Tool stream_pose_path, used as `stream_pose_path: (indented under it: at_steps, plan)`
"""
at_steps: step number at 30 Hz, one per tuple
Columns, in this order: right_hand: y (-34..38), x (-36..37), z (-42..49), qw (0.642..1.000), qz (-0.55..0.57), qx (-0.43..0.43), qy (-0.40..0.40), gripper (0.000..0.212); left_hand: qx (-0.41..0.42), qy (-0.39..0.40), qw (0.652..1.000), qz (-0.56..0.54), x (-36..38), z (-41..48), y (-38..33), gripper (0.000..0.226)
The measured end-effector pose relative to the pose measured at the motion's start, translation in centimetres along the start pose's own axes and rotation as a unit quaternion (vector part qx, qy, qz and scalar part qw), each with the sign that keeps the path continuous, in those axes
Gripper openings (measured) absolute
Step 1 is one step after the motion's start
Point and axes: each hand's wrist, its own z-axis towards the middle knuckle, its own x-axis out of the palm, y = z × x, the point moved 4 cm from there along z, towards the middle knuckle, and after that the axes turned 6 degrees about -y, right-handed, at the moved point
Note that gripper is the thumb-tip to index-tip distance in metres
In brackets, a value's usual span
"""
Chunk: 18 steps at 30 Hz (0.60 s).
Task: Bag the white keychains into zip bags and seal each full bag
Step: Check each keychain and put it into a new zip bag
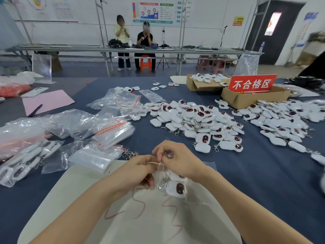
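Fingers [159, 151] hide the seal of the zip bag [162, 182]; its closure cannot be told. The wall poster [153, 12] has unreadably small print, and the filled bags [21, 162] run off the left edge.

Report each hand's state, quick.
Left hand: closed, pinching the zip bag at its top edge.
Right hand: closed, pinching the same top edge; white keychains inside.

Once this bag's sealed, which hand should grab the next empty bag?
Probably the left hand: empty bags lie on its side; the right hand, also pinching the zip bag, faces the keychain pile.
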Motion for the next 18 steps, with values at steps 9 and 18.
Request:
stream_pose_path:
  at_steps: [9,18]
  plan:
    - [-3.8,-3.0,2.0,0.966,-0.239,0.053,-0.083,0.039,0.064,-0.246,0.965,-0.068,-4.3,3.1,0.7,0.03]
    - [-9.3,-6.6,4.1,0.868,-0.449,0.202,-0.067,0.048,0.083,-0.306,0.936,-0.153,-4.3,7.2,0.4,0.029]
